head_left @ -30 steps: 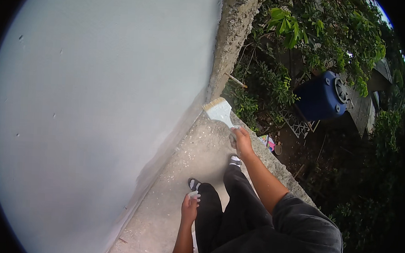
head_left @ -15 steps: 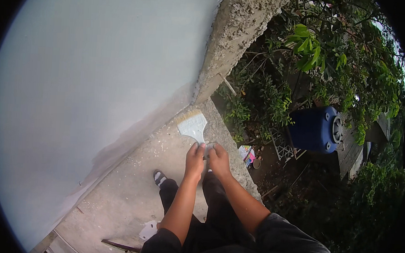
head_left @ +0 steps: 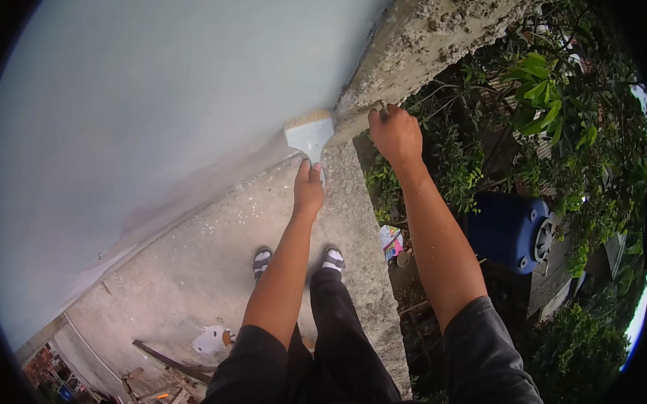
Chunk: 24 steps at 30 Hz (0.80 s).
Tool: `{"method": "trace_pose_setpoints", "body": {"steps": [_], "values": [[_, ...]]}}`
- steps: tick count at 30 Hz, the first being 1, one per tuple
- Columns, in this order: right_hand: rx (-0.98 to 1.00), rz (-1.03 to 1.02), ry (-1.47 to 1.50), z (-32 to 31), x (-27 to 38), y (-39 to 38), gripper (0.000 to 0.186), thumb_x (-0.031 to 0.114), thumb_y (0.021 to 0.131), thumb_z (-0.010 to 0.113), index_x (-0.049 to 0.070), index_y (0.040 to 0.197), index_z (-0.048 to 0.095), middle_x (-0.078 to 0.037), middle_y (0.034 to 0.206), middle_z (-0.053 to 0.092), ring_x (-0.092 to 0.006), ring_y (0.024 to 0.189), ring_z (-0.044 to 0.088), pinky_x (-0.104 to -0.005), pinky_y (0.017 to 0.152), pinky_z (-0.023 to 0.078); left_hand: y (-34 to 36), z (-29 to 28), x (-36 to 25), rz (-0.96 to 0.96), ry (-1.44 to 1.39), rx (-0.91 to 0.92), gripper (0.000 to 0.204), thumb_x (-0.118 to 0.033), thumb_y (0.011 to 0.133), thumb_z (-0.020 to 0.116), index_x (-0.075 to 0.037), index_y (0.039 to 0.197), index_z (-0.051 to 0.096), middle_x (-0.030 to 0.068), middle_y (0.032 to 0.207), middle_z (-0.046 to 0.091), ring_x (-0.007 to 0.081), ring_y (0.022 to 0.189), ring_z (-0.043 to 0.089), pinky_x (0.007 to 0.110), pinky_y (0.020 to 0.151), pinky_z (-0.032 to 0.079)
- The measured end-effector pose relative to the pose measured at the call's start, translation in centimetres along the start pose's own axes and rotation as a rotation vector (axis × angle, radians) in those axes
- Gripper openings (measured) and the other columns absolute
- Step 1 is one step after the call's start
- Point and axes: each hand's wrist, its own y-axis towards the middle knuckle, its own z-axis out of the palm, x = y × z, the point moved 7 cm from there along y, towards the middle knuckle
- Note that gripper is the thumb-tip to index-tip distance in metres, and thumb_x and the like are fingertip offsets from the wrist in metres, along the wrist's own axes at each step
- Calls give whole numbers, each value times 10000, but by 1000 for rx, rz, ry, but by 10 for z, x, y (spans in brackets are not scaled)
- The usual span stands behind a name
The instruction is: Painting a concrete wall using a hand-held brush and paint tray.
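Observation:
My left hand [head_left: 309, 190] is closed around the handle of a wide paintbrush [head_left: 308, 137], thumb on top. The brush has a pale, paint-smeared body and tan bristles pointing up and away from me. Its bristles lie before the pale painted wall [head_left: 183, 85], near the wall's right edge; whether they touch it I cannot tell. To the right, my right hand [head_left: 398, 135] is closed on a short rod [head_left: 383, 107] at the rough concrete column [head_left: 419, 46]. Most of the rod is hidden by the fingers.
I stand on a narrow concrete ledge [head_left: 249, 231] with white paint specks. Its right edge drops off toward trees [head_left: 541, 89] and a blue water tank [head_left: 508, 230] below. Wood scraps [head_left: 176, 366] and a white paint patch [head_left: 210, 340] lie at lower left.
Both hands were together at the brush handle. My right hand has left it, moved up and right, and taken hold of the rod. My left hand has raised the brush toward the wall's corner.

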Motion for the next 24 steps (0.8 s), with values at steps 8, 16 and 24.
{"method": "trace_pose_setpoints", "body": {"steps": [8, 16, 24], "values": [[-31, -6, 85, 11, 3, 7, 334, 295, 773, 558, -23, 830, 643, -253, 773, 631, -414, 773, 619, -466, 743, 498, 13, -26, 125, -362, 25, -199, 199, -259, 983, 384, -79, 935, 455, 17, 671, 456, 121, 504, 469, 276, 433, 402], [-9, 3, 125, 12, -4, 9, 368, 299, 770, 560, -57, 821, 633, -270, 769, 624, -423, 778, 614, -469, 742, 494, 2, -33, 65, -397, -362, -284, 177, -258, 979, 386, -101, 924, 448, 10, 689, 446, 96, 507, 410, 237, 408, 324], [155, 138, 325, 22, -20, 17, 429, 349, 766, 571, -71, 828, 637, -272, 825, 632, -417, 852, 613, -437, 782, 477, -72, -32, -10, -116, -391, -165, 162, -249, 984, 404, -104, 920, 438, -2, 713, 483, 75, 523, 422, 215, 431, 319]]}}
